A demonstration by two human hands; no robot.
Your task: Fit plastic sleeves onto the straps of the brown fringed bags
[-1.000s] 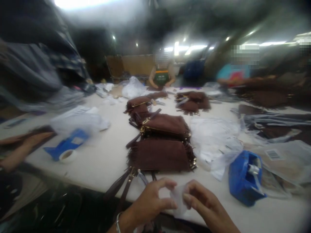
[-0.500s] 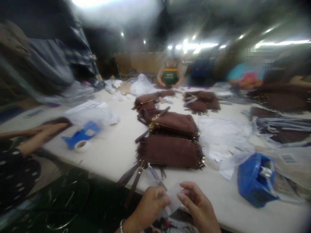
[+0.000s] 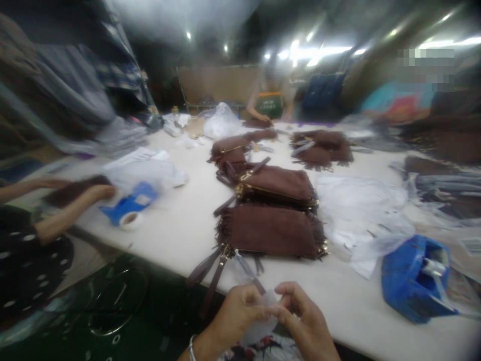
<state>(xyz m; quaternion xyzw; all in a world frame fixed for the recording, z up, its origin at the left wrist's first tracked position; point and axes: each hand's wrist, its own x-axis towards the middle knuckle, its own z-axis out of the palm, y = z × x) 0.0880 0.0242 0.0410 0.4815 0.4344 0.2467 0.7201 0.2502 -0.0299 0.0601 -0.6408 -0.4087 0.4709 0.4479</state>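
Note:
At the near table edge, my left hand (image 3: 238, 313) and my right hand (image 3: 302, 318) meet, fingertips closed on a thin white translucent sheet (image 3: 259, 331). Part of it rises between the fingers and part hangs below. A grey strap in clear wrapping (image 3: 244, 265) runs from the nearest brown fringed bag (image 3: 274, 230) to my left fingers. Whether those fingers hold the strap too, I cannot tell. This bag lies flat, with gold hardware and brown straps (image 3: 214, 273) hanging over the edge. A second brown bag (image 3: 278, 183) with a gold zip lies just behind it.
To the right are white plastic bags (image 3: 361, 210) and a blue tape dispenser (image 3: 413, 281). Left lie another blue dispenser (image 3: 131, 200) and a tape roll (image 3: 131, 220). A co-worker's hands (image 3: 93, 195) hold a brown item. More brown bags (image 3: 323, 148) lie farther back.
My right hand has closed in toward the left, and the fingertips now meet at the white sheet. The co-worker's hands at left have moved apart on the brown item. The view has shifted slightly.

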